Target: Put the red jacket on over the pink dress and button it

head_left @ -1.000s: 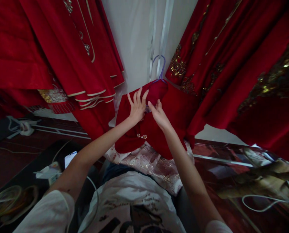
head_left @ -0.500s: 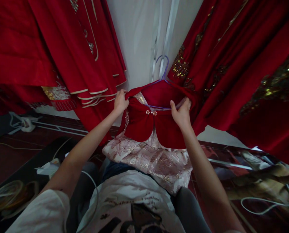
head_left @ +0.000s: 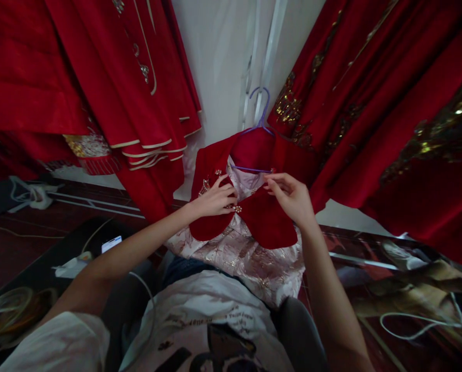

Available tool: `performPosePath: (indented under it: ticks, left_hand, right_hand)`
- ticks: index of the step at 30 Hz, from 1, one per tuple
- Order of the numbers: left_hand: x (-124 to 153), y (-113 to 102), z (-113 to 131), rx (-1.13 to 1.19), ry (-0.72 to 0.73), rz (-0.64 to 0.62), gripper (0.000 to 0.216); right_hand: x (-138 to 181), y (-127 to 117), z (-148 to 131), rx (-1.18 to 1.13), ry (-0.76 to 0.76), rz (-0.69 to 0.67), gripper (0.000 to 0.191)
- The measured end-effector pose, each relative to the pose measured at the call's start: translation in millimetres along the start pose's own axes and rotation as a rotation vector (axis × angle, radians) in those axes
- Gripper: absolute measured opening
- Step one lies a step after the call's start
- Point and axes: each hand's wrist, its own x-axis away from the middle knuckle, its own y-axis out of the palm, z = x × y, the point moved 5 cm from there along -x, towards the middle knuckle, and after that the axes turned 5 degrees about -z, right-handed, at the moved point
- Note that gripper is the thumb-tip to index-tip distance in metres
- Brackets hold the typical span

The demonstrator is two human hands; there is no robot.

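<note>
A short red cloth garment with rounded front panels (head_left: 270, 222) is spread in front of the seated person, just above the lap, with its neck opening turned upward. By its neckline it is carried on a thin purple hanger (head_left: 261, 123), whose lower bar is seen across the opening. Beneath the panels, shiny pale pink brocade fabric (head_left: 250, 258) is draped over the lap, and similar pale cloth is shown inside the neckline.

The left hand (head_left: 214, 200) is laid on the garment's left front, its fingers bent beside a small flower-shaped beaded clasp (head_left: 237, 209); whether the clasp or cloth is gripped cannot be told. The right hand (head_left: 291, 194) is held at the right edge of the neck opening, thumb and forefinger brought near each other; whether the edge is pinched between them cannot be told.

The garment is flanked by hanging red garments with pale piping (head_left: 138, 103) on the left and by red garments with gold sequins (head_left: 389, 139) on the right, with a white wall (head_left: 211, 62) seen between. At the lower left, a lit phone (head_left: 111, 244) is partly hidden by the left forearm, near a dark bench (head_left: 56, 248). At the lower right, a looped white cord (head_left: 405, 337) is seen.
</note>
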Motion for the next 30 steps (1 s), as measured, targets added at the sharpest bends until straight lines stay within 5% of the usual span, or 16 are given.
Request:
performPosePath:
  ticks: [12, 16, 19, 23, 26, 30]
  left_hand:
    - [-8, 8, -2, 0.016, -0.017, -0.022, 0.014]
    - [-20, -8, -9, -0.071, -0.228, 0.223, 0.022]
    - [-25, -23, -31, -0.147, -0.567, 0.466, 0.059]
    - [-17, -24, -76, -0.165, -0.852, 0.425, 0.081]
    - [6, -29, -116, -0.084, -0.975, 0.327, 0.084]
    - [44, -48, -167, 0.054, -1.114, 0.249, 0.058]
  right_hand:
    - [-2, 1, 9, -0.015, 0.015, -0.025, 0.036]
    - [-21, 17, 5, -0.109, -0.016, -0.007, 0.049]
    - [-42, 44, 10, -0.115, 0.046, -0.051, 0.073]
    - [-56, 42, 29, 0.332, 0.135, 0.224, 0.109]
    - [-55, 11, 48, 0.604, 0.165, 0.371, 0.104]
    - [-58, -41, 56, 0.813, 0.105, 0.46, 0.079]
